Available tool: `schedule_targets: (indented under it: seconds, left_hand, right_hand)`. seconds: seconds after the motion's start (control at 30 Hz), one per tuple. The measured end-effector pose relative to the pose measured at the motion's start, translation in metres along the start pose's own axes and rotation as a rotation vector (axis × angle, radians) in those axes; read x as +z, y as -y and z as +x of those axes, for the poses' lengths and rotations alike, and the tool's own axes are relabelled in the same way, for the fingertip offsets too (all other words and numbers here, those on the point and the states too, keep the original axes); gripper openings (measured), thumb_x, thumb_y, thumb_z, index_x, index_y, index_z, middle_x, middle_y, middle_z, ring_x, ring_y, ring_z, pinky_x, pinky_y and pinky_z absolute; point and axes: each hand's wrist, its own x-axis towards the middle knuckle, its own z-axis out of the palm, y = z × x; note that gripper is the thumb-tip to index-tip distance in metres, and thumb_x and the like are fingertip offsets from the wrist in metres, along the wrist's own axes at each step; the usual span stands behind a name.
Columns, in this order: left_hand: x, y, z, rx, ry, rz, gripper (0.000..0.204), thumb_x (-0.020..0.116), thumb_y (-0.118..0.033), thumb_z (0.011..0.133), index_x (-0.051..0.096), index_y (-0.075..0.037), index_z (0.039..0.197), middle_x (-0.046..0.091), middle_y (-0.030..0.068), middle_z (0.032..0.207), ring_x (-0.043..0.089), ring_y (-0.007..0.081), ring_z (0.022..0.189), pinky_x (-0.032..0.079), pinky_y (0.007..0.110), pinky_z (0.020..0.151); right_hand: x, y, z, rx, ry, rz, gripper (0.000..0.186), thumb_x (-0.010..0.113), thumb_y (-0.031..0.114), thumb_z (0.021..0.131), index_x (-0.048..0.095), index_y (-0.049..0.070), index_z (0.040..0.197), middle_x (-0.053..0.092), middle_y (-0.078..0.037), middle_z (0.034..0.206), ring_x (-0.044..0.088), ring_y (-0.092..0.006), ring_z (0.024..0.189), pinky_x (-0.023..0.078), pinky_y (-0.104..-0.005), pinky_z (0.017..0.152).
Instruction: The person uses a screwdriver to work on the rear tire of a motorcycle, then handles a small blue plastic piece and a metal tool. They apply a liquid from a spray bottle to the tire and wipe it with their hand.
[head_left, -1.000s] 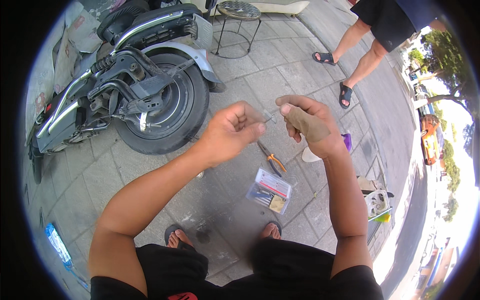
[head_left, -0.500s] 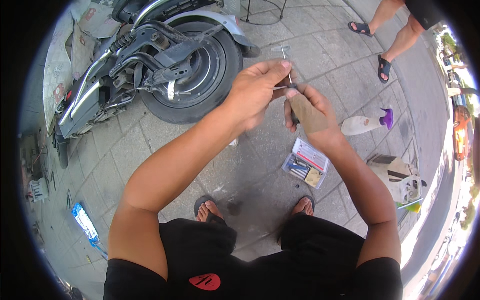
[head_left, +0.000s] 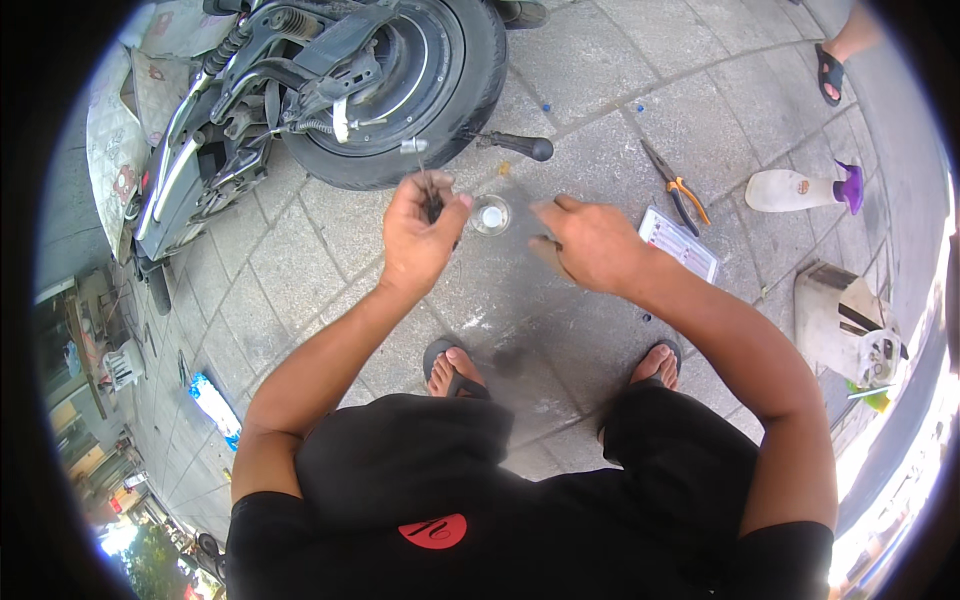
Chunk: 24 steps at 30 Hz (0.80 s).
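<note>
My left hand (head_left: 425,235) is closed around a thin metal rod tool (head_left: 422,165). A small pale piece sits at the rod's upper end, and something dark shows between the fingers. To the right, my right hand (head_left: 600,240) is apart from it, with thumb and forefinger parted and blurred; I see nothing between them. A tan covering shows on that thumb. Between the hands on the paving lies a clear round dish (head_left: 490,215) with a white centre. A black-handled tool (head_left: 520,146) lies beside the tyre (head_left: 490,75) of a motorbike tipped on its side.
Pliers (head_left: 675,185) with orange-black handles lie beyond a flat plastic case (head_left: 680,245) at my right forearm. Farther right are a white spray bottle (head_left: 795,190) with a purple head and a cut white container (head_left: 835,305). A blue-white packet (head_left: 215,408) lies left. Another person's sandalled foot (head_left: 830,75) stands far right.
My hands were together on the thin tool near the tyre. They have separated and come nearer; the tool is now in my left hand alone. The view has shifted.
</note>
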Motion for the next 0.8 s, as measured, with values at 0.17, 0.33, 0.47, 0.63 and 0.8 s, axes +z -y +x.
schedule_targets:
  seconds: [0.17, 0.33, 0.47, 0.63, 0.8]
  left_hand:
    - [-0.011, 0.048, -0.028, -0.066, -0.072, 0.327, 0.056, 0.083, -0.005, 0.089, 0.058, -0.003, 0.139, 0.054, -0.0059, 0.078, 0.049, 0.0031, 0.066, 0.043, 0.022, 0.061]
    - [-0.01, 0.055, -0.011, -0.218, 0.074, 0.328, 0.068, 0.085, -0.011, 0.089, 0.058, -0.008, 0.151, 0.061, -0.004, 0.081, 0.05, 0.0045, 0.069, 0.047, 0.025, 0.064]
    - [-0.006, 0.063, -0.008, -0.197, 0.06, 0.289, 0.067, 0.089, -0.012, 0.088, 0.06, -0.006, 0.148, 0.067, -0.0023, 0.107, 0.052, 0.0046, 0.076, 0.048, 0.025, 0.069]
    - [-0.008, 0.061, -0.017, -0.201, 0.043, 0.393, 0.053, 0.083, -0.014, 0.092, 0.063, -0.003, 0.141, 0.067, 0.0024, 0.109, 0.055, 0.0077, 0.079, 0.05, 0.027, 0.072]
    - [-0.019, 0.064, -0.04, -0.08, 0.015, 0.521, 0.03, 0.062, -0.016, 0.104, 0.067, 0.001, 0.129, 0.067, 0.0094, 0.093, 0.06, 0.0154, 0.079, 0.052, 0.033, 0.074]
  right_hand:
    - [0.036, 0.03, 0.046, 0.052, -0.05, 0.019, 0.041, 0.069, 0.029, 0.101, 0.059, -0.005, 0.123, 0.072, -0.028, 0.106, 0.075, -0.0467, 0.093, 0.061, -0.0537, 0.084]
    - [0.045, 0.024, 0.057, 0.01, -0.095, 0.103, 0.036, 0.07, 0.029, 0.101, 0.059, -0.003, 0.116, 0.072, -0.028, 0.104, 0.075, -0.0473, 0.089, 0.061, -0.0523, 0.079]
    - [0.016, 0.02, 0.036, 0.065, -0.149, 0.217, 0.039, 0.073, 0.029, 0.099, 0.06, -0.002, 0.118, 0.072, -0.027, 0.102, 0.075, -0.0455, 0.086, 0.06, -0.0512, 0.075]
    - [-0.013, 0.028, 0.01, 0.169, -0.176, 0.347, 0.041, 0.08, 0.028, 0.096, 0.064, -0.001, 0.12, 0.073, -0.02, 0.096, 0.074, -0.0345, 0.075, 0.058, -0.0444, 0.069]
    - [-0.024, 0.027, -0.002, 0.249, -0.236, 0.62, 0.032, 0.081, 0.02, 0.098, 0.066, 0.002, 0.118, 0.07, -0.005, 0.089, 0.065, -0.0098, 0.073, 0.054, -0.03, 0.066]
